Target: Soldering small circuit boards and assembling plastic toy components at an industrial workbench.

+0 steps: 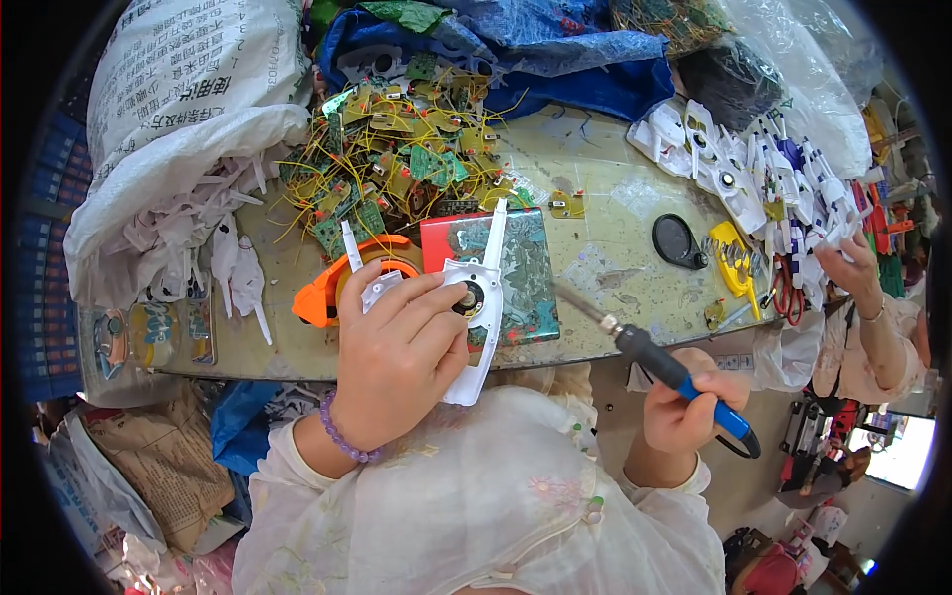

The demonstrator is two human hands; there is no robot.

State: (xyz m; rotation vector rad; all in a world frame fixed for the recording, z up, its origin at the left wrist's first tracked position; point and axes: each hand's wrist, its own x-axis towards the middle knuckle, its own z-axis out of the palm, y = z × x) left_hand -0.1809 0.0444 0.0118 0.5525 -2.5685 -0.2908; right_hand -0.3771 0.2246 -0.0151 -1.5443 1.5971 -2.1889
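My left hand (397,347), with a purple bead bracelet at the wrist, rests its bent fingers on a white plastic shell (486,332). The shell has a long narrow stem pointing away from me and a round black speaker (474,297) set in it. It lies partly over a flat red and green block (531,263) at the table edge. My right hand (689,402) is closed round the blue and black handle of a soldering iron (650,352). The iron's tip points up and left, apart from the shell. Beside my left fingers sits an orange ring-shaped holder (315,299), partly covered by another white piece (354,248).
A heap of circuit boards with yellow wires (397,159) lies beyond. White parts spill from a sack (188,119) at left. To the right are a black round lid (676,241), a yellow tool (734,260), red scissors (788,297), assembled shells (709,164) and another person's hand (851,268).
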